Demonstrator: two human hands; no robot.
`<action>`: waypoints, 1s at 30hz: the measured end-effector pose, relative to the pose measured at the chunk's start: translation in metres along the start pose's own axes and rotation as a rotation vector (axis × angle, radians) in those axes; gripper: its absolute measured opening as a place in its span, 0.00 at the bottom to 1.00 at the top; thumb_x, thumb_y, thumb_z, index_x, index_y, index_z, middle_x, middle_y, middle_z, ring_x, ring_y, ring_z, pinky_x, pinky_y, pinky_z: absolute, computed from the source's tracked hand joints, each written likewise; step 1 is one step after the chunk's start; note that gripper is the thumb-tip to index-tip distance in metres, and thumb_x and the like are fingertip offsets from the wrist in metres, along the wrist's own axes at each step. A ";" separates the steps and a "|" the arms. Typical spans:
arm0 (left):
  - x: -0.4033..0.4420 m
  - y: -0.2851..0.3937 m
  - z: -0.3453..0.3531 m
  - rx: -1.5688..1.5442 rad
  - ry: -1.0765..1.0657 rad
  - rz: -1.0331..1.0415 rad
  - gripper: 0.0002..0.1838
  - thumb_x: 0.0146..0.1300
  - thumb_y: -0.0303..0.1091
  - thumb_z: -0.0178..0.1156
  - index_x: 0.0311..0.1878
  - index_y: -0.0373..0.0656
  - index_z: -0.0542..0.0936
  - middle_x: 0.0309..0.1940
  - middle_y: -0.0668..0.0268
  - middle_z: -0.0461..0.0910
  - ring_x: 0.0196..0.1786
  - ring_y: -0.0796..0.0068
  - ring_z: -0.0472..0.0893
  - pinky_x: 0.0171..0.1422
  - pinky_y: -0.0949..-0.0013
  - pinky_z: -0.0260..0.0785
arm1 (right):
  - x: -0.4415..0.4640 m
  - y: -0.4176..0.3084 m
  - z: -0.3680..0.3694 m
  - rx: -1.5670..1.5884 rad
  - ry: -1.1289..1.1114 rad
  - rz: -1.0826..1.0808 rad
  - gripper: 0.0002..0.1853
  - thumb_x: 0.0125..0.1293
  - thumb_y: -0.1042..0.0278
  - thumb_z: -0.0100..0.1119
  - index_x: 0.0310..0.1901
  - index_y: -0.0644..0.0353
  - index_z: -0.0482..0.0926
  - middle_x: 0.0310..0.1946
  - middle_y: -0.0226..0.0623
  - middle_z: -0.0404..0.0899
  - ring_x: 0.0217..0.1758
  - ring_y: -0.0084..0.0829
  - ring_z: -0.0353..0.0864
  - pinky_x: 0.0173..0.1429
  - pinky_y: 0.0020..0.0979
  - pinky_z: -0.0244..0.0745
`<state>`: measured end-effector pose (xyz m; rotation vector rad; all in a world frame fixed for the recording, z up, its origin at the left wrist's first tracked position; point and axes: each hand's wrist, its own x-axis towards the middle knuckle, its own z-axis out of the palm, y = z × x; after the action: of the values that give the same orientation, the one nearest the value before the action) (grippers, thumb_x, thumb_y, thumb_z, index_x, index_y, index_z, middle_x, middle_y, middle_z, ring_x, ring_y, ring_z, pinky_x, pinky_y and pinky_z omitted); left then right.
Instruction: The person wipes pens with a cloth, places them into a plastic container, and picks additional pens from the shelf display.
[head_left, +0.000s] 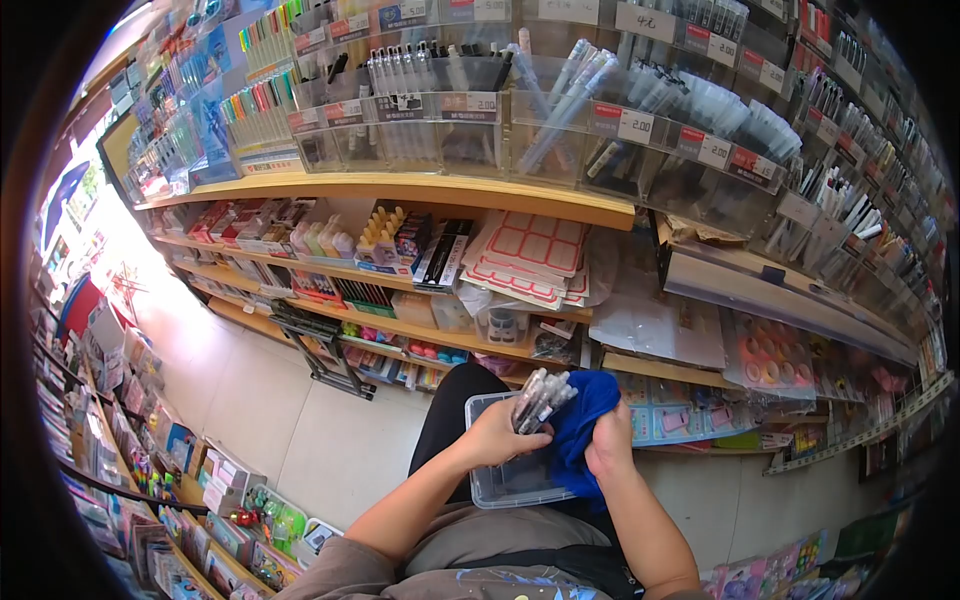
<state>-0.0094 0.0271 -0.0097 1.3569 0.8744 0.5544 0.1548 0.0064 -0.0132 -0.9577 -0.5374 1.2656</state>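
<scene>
A bundle of clear-barrelled pens (543, 398) is gripped in my left hand (497, 436), their ends pointing up. My right hand (609, 440) clutches a blue cloth (578, 425), which hangs down and touches or nearly touches the pens. Below both hands a clear plastic box (487, 489) rests on my lap; its inside is partly hidden by my hands and the cloth.
Ahead, a wooden shelf edge (400, 188) carries clear pen holders (470, 135) with price tags. Lower shelves hold stacked red-bordered label sheets (530, 250) and boxed stationery. A black folding stand (320, 350) is at left on the tiled floor (330, 430). More goods stand behind at lower left.
</scene>
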 end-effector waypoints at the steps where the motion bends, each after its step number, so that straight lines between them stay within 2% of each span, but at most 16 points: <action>1: 0.000 -0.001 0.000 -0.056 -0.001 0.001 0.15 0.52 0.26 0.63 0.43 0.38 0.73 0.30 0.68 0.78 0.27 0.83 0.75 0.31 0.78 0.69 | -0.001 0.000 0.001 -0.003 -0.027 0.000 0.06 0.65 0.69 0.50 0.39 0.60 0.74 0.36 0.30 0.77 0.38 0.24 0.76 0.44 0.26 0.72; 3: 0.000 -0.001 -0.001 -0.168 -0.002 0.005 0.13 0.53 0.26 0.62 0.43 0.38 0.73 0.29 0.69 0.78 0.24 0.84 0.75 0.28 0.79 0.69 | -0.002 0.001 0.002 -0.070 -0.067 -0.042 0.04 0.62 0.73 0.51 0.38 0.61 0.75 0.34 0.29 0.76 0.37 0.22 0.75 0.43 0.24 0.71; 5: -0.001 0.000 -0.002 -0.135 -0.045 -0.001 0.11 0.55 0.25 0.60 0.41 0.36 0.73 0.29 0.66 0.78 0.25 0.81 0.76 0.30 0.78 0.71 | -0.002 0.005 0.001 -0.194 -0.090 -0.128 0.04 0.59 0.79 0.52 0.35 0.61 0.75 0.32 0.27 0.76 0.35 0.19 0.74 0.42 0.22 0.70; 9: -0.001 -0.004 -0.003 -0.223 -0.044 -0.021 0.12 0.56 0.25 0.59 0.42 0.33 0.72 0.31 0.60 0.79 0.28 0.77 0.79 0.32 0.75 0.73 | -0.001 0.003 -0.001 -0.077 -0.036 -0.168 0.06 0.56 0.82 0.51 0.34 0.63 0.74 0.32 0.31 0.77 0.34 0.22 0.75 0.40 0.23 0.71; 11: 0.000 -0.003 -0.003 -0.328 -0.015 -0.004 0.12 0.56 0.25 0.59 0.42 0.32 0.71 0.31 0.59 0.79 0.29 0.76 0.79 0.33 0.75 0.74 | 0.000 0.000 -0.002 0.001 0.004 -0.138 0.05 0.57 0.81 0.50 0.34 0.63 0.74 0.32 0.34 0.77 0.35 0.26 0.77 0.42 0.26 0.72; 15: 0.000 -0.004 -0.002 -0.276 -0.027 -0.002 0.12 0.57 0.26 0.59 0.42 0.32 0.71 0.30 0.58 0.79 0.27 0.75 0.79 0.33 0.74 0.74 | 0.006 -0.005 -0.007 0.267 0.048 0.008 0.06 0.59 0.76 0.48 0.36 0.64 0.74 0.33 0.40 0.78 0.37 0.35 0.79 0.45 0.34 0.76; 21: -0.002 0.003 -0.003 -0.376 -0.069 -0.026 0.12 0.55 0.25 0.60 0.41 0.32 0.71 0.29 0.57 0.79 0.26 0.74 0.79 0.32 0.75 0.73 | 0.009 -0.006 -0.016 0.463 -0.145 0.278 0.10 0.62 0.66 0.50 0.38 0.66 0.74 0.35 0.44 0.79 0.38 0.39 0.80 0.43 0.39 0.77; 24: -0.003 0.005 -0.003 -0.431 -0.074 -0.035 0.13 0.55 0.26 0.61 0.41 0.32 0.71 0.28 0.57 0.79 0.26 0.74 0.79 0.32 0.75 0.72 | 0.001 -0.015 -0.003 0.447 -0.171 0.224 0.11 0.62 0.65 0.51 0.38 0.65 0.74 0.35 0.43 0.79 0.38 0.39 0.80 0.43 0.38 0.77; 27: -0.003 0.000 -0.001 -0.405 -0.039 0.001 0.12 0.55 0.25 0.60 0.41 0.33 0.71 0.28 0.58 0.79 0.26 0.75 0.79 0.33 0.75 0.72 | -0.002 -0.014 -0.003 0.158 -0.192 -0.012 0.10 0.63 0.65 0.51 0.37 0.65 0.74 0.35 0.41 0.79 0.37 0.37 0.80 0.44 0.36 0.77; 30: -0.003 -0.007 0.010 -0.195 0.156 0.054 0.11 0.55 0.25 0.61 0.40 0.33 0.71 0.28 0.61 0.78 0.27 0.76 0.79 0.33 0.75 0.73 | 0.007 0.004 -0.016 0.033 -0.087 -0.114 0.12 0.65 0.60 0.48 0.40 0.61 0.74 0.37 0.39 0.79 0.40 0.33 0.79 0.46 0.34 0.76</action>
<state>-0.0038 0.0177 -0.0159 1.1740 0.8869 0.7755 0.1671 0.0088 -0.0260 -0.8361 -0.6285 1.2139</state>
